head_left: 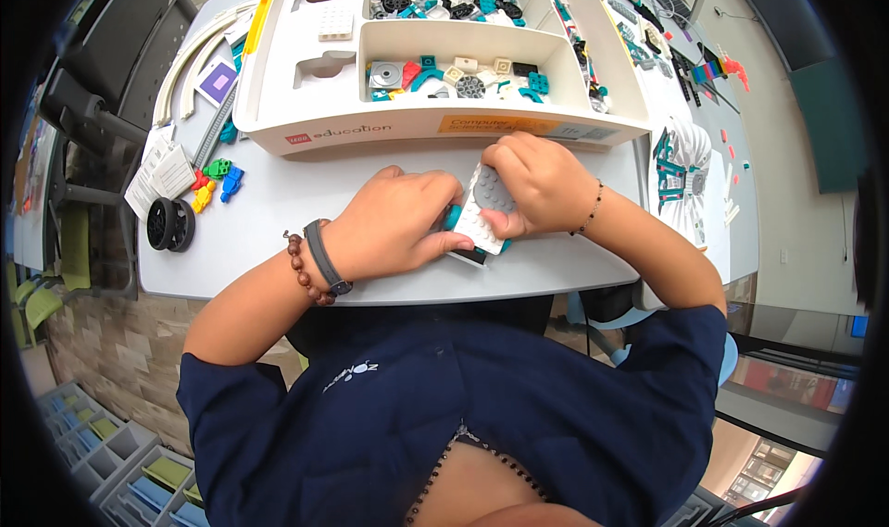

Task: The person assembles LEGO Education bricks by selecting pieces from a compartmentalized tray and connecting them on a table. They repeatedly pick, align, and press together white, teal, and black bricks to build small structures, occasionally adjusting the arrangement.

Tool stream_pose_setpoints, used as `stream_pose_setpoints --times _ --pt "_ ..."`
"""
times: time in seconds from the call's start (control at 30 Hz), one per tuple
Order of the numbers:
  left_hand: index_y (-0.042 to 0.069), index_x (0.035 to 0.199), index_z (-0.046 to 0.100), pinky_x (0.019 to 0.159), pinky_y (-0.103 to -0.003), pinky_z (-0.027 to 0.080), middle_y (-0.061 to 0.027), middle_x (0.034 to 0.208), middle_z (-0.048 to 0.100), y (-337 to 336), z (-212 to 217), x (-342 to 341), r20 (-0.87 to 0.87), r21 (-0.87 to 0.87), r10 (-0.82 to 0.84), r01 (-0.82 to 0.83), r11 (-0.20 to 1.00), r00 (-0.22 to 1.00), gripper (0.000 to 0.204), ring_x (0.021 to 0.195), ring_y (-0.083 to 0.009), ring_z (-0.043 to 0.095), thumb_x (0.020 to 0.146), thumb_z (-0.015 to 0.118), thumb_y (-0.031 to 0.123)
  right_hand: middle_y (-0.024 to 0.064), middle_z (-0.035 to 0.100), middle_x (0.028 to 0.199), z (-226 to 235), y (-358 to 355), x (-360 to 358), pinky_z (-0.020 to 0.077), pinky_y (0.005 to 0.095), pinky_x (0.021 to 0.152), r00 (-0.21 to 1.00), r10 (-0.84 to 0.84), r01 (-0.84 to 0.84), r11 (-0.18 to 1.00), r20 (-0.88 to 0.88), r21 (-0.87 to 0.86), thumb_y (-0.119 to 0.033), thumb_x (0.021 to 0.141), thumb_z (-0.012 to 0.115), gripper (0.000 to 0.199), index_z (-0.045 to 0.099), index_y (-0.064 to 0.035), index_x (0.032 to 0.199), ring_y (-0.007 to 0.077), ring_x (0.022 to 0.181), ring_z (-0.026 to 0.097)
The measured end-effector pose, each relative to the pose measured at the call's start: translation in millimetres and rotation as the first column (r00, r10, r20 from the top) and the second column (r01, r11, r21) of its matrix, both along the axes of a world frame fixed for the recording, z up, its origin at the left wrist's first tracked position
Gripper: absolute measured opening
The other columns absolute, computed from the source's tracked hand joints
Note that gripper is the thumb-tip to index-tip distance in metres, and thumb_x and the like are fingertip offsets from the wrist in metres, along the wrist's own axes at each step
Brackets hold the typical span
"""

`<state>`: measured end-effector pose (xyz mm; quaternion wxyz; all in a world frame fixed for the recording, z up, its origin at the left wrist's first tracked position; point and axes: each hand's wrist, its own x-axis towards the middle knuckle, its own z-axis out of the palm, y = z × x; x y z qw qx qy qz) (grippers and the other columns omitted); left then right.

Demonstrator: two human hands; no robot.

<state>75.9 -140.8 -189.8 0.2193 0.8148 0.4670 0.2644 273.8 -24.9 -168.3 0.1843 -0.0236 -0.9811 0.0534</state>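
Note:
Near the table's front edge, both my hands grip one small assembly of building bricks. A white studded plate and a round grey studded piece make up its top, with teal and black parts showing beneath. My left hand is closed round its left side, the thumb pressed on the lower end. My right hand pinches the upper right part, fingers over the far end and thumb across the grey piece. The fingers hide much of the assembly's underside.
Just beyond my hands stands a white sorting tray of teal, black and white bricks. At left lie black wheels, small coloured figures and paper slips. A white and teal build sits at right.

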Motion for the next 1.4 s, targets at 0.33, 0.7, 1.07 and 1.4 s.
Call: stream_pose_setpoints --times 0.33,0.7,1.07,1.4 --pt "0.000 0.117 0.049 0.068 -0.032 0.048 -0.0150 0.099 0.058 -4 12 5 0.365 -0.125 0.210 -0.175 0.976 0.907 0.045 0.081 -0.0207 0.060 0.081 0.067 0.021 0.0134 0.055 0.088 2 -19 5 0.0498 0.0351 0.065 0.929 -0.132 0.098 0.989 -0.346 -0.115 -0.015 0.058 0.082 0.048 0.054 0.0002 0.095 0.0280 0.075 0.056" --pt "-0.006 0.120 0.051 0.065 -0.034 0.048 -0.0167 0.094 0.060 -4 36 1 0.155 0.483 0.199 -0.250 0.839 0.968 0.045 0.076 -0.0278 0.058 0.083 0.064 0.016 0.0123 0.049 0.099 42 -28 -6 0.0474 0.0294 0.066 0.908 -0.205 0.095 0.950 -0.365 -0.296 -0.011 0.063 0.082 0.045 0.050 -0.0057 0.095 0.0213 0.083 0.052" --pt "-0.002 0.109 0.057 0.053 -0.032 0.046 -0.0117 0.076 0.056 45 124 -7 0.122 0.725 0.220 -0.238 0.647 0.968 0.035 0.061 -0.0248 0.056 0.078 0.067 0.012 0.0132 0.045 0.106 87 10 -46 0.0402 0.0300 0.081 0.775 -0.235 -0.168 0.819 -0.587 -0.549 -0.030 0.075 0.075 0.047 0.040 -0.0041 0.093 0.0189 0.093 0.045" --pt "0.000 0.108 0.061 0.056 -0.028 0.046 -0.0129 0.082 0.062 89 111 -26 0.223 0.641 0.234 -0.324 0.696 0.946 0.024 0.063 -0.0194 0.058 0.087 0.059 0.011 0.0038 0.047 0.106 75 50 -67 0.0414 0.0193 0.069 0.778 -0.273 -0.381 0.512 -0.566 -0.770 -0.026 0.097 0.049 0.023 0.048 -0.0041 0.091 0.0051 0.078 0.047"
